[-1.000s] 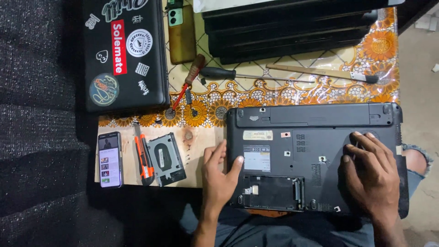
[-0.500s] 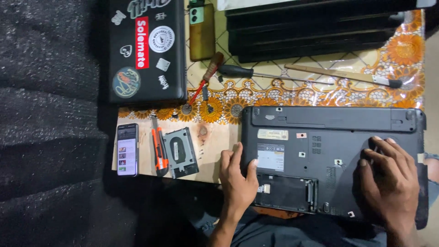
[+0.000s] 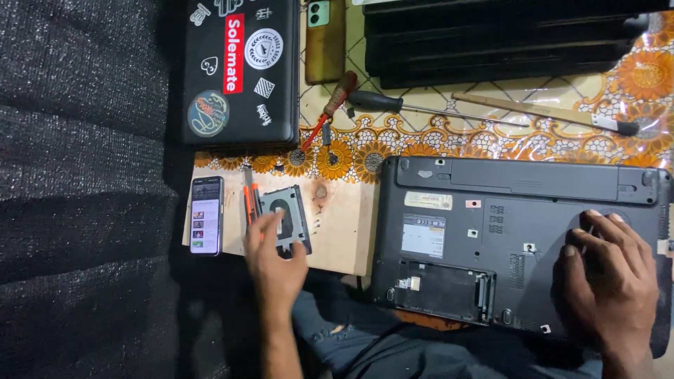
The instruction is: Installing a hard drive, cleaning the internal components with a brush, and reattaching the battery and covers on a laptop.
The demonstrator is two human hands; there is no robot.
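A dark laptop (image 3: 519,231) lies upside down in front of me, its drive bay (image 3: 439,291) uncovered at the near edge. My right hand (image 3: 607,281) rests flat on the laptop's right part, holding nothing. My left hand (image 3: 274,256) is over the wooden board (image 3: 340,231), fingers spread, touching a metal drive caddy (image 3: 286,217). An orange-handled tool (image 3: 248,203) lies just left of the caddy. The fingers hide part of the caddy.
A lit phone (image 3: 206,215) lies at the board's left end. A stickered closed laptop (image 3: 239,70) and a second phone (image 3: 324,38) sit farther back, with screwdrivers (image 3: 330,105) (image 3: 421,107), a long-bladed tool (image 3: 547,112) and stacked dark laptops (image 3: 505,42).
My left hand left the laptop's underside and moved left onto the drive caddy. The right hand stayed on the laptop. The view shifted, so everything sits further right.
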